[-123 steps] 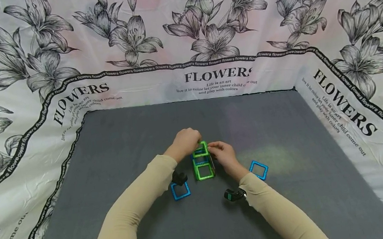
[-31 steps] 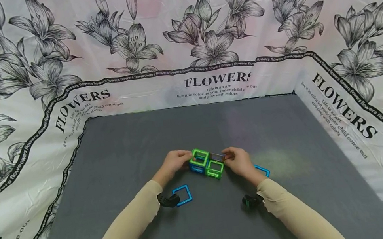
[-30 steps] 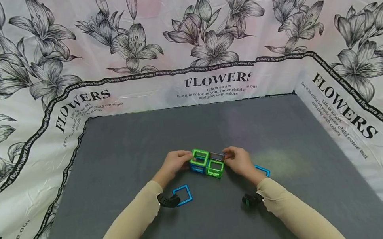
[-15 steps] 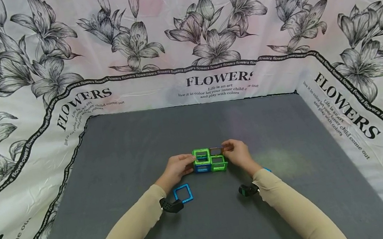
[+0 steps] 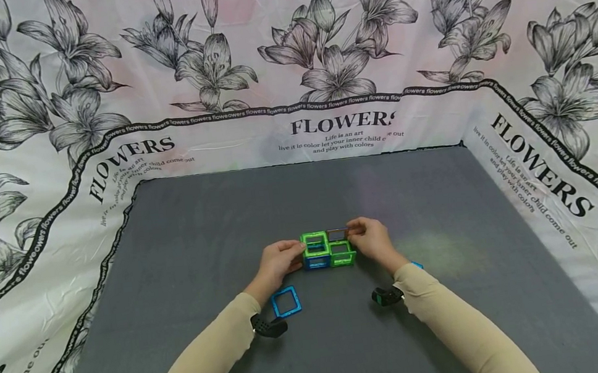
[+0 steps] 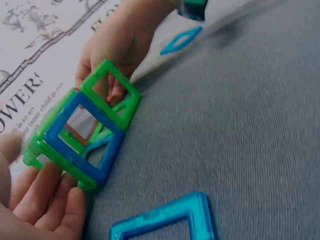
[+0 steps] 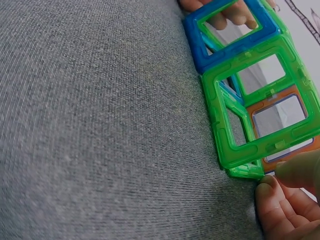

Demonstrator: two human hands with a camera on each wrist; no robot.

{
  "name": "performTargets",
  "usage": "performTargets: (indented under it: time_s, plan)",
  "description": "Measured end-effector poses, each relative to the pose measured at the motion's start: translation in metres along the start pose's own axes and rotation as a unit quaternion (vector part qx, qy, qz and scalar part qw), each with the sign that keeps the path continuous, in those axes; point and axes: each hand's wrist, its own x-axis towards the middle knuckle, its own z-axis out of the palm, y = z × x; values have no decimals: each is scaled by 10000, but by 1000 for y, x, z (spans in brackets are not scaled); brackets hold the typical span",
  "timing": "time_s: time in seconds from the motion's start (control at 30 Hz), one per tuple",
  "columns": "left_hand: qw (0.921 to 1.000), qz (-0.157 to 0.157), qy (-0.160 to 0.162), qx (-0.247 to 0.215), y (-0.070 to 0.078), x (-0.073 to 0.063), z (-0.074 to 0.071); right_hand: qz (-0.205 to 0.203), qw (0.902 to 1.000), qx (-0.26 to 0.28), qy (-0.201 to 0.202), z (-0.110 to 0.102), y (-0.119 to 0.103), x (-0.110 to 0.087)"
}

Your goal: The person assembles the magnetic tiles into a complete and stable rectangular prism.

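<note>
Magnetic tiles form a two-part block mid-table. Its left part is a cube with a green tile on top and a blue tile in front. The lower right part has a green front tile and an orange tile at the back. My left hand grips the cube's left side, thumb near the top and fingers curled along the side. At the right end, my right hand pinches the orange tile's outer edge between thumb and finger.
A loose blue square tile lies on the grey table beside the left wrist. Another loose blue tile lies near the right forearm, mostly covered by the sleeve in the head view. A flower-printed cloth borders the table.
The block has turned from pointing away from me to lying crosswise, its front squared toward me. My left hand has moved from behind it to its left end. In the last half second almost nothing moved.
</note>
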Motion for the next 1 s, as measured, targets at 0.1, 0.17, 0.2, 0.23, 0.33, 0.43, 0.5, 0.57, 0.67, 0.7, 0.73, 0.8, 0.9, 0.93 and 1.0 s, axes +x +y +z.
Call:
performTargets:
  time_s: [0.1,0.17,0.2,0.23,0.33,0.43,0.5,0.57,0.67,0.7,0.73,0.8,0.9,0.93,1.0]
  plan:
    - [9980,436,171,435,-1,1,-2,-15,10000,26,24,1,1,-1]
    - [9901,870,173,1085,-2,2,-5,-39,10000,49,41,0,1,-2]
    - [9836,1069,101,1447,-1,2,-7,-55,10000,57,52,0,1,-2]
    - [9748,1271,-34,1834,-1,3,-9,-77,9999,55,62,1,0,-2]
    - [9446,1696,-656,2733,1,4,-13,-132,9999,54,60,1,0,-4]
    - [9246,1801,-1169,3145,4,6,-16,-158,9999,24,26,1,0,-5]
    - [9192,1790,-1307,3254,6,7,-16,-171,9999,-4,10,0,-1,-6]
    - [9168,1732,-1359,3333,7,7,-17,-192,9998,-43,-5,0,0,-6]
    - [9171,1637,-1393,3359,8,8,-18,-242,9997,-80,-6,0,0,-7]
    - [9173,1610,-1396,3364,8,9,-18,-264,9996,-103,-21,0,0,-7]
    - [9174,1576,-1405,3373,8,9,-18,-285,9995,-116,-38,0,1,-7]
    - [9165,1545,-1412,3409,8,9,-19,-393,9989,-216,-103,1,2,-7]
    - [9156,1553,-1422,3426,8,10,-20,-668,9968,-387,-205,1,5,-7]
    - [9154,1550,-1435,3428,8,11,-21,-765,9959,-435,-226,1,6,-7]
    - [9152,1567,-1443,3420,7,11,-21,-942,9939,-529,-226,2,8,-7]
